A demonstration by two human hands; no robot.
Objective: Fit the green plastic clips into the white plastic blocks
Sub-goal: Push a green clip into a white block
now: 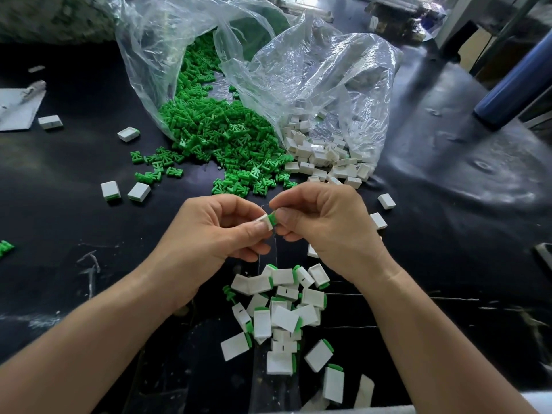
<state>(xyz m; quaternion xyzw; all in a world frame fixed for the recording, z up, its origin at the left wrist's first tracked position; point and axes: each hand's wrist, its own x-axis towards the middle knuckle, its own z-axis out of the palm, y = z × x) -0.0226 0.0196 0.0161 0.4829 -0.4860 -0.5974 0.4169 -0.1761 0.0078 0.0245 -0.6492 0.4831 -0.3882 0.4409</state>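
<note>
green ridged clip [272, 219] meets a smooth white block [265, 221]
left hand [209, 234] pinches the block; right hand [325, 222] pinches the clip between them.

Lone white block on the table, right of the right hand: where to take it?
Pinch the lone white block across opposite side walls, straight down from above: it lies flat on the black table, apart from neighbours, so its sides look free.

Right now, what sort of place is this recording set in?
Probably a small factory or workshop assembly bench: clear bulk bags spill loose green clips and white blocks onto a black worktop, plus a pile of assembled pieces.
</note>
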